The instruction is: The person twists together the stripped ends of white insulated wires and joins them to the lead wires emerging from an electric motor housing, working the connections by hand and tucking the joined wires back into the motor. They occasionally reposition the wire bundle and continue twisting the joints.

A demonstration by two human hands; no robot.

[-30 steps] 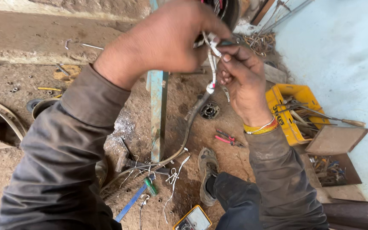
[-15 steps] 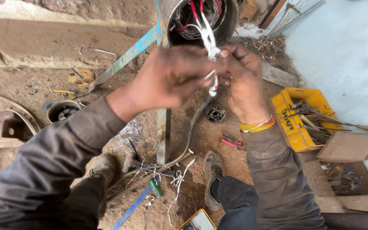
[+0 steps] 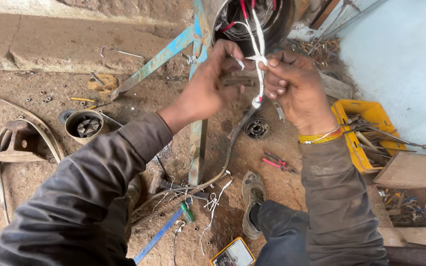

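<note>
My left hand (image 3: 208, 88) and my right hand (image 3: 294, 83) meet in front of me on a bundle of white and red wires (image 3: 258, 59). The wires come out of a round motor housing (image 3: 252, 19) mounted on a blue metal stand (image 3: 198, 143). Fingers of both hands pinch the white-wrapped wires; the left hand also seems to grip a small dark tool against them. A grey cable (image 3: 230, 148) hangs from the bundle down to the dirt floor. A yellow band circles my right wrist.
A yellow crate of tools (image 3: 366, 133) and a wooden box (image 3: 410, 197) sit at right. Red-handled pliers (image 3: 277, 162), a round bearing part (image 3: 256, 128), a metal can (image 3: 85, 125), a yellow meter (image 3: 232, 253) and scattered wire scraps lie on the dirt. My shoe (image 3: 252, 202) rests near the stand.
My view has shifted so the motor housing and stand show more fully. Both hands stayed on the wire bundle and dropped slightly lower in view, fingers reworking the white wrap.
</note>
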